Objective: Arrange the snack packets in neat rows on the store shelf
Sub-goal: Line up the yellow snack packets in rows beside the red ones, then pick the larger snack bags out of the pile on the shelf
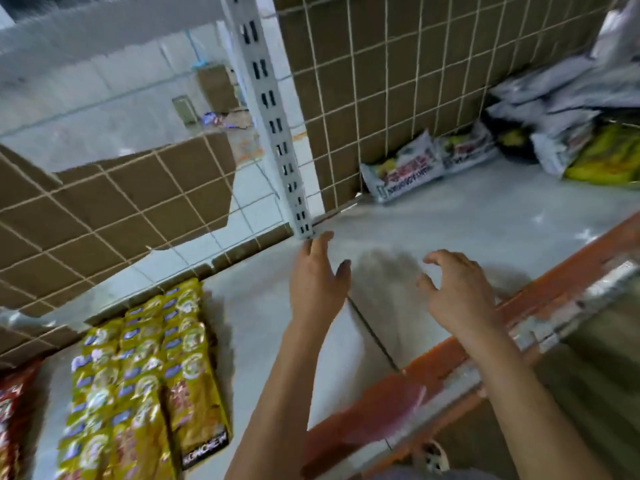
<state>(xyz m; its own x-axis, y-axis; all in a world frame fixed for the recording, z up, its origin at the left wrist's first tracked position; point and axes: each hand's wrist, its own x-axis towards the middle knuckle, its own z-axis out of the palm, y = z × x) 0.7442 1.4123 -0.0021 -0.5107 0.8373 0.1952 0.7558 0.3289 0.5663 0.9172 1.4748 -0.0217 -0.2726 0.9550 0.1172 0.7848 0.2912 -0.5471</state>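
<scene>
Grey packets (pixel 568 95) blurred (labels unreadable), frame-cropped.

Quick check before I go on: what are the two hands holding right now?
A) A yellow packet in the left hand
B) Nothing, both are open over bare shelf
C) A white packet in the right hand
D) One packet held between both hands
B: the left hand and right hand hover open and empty over the shelf, apart from the yellow packets and the white packets.
</scene>
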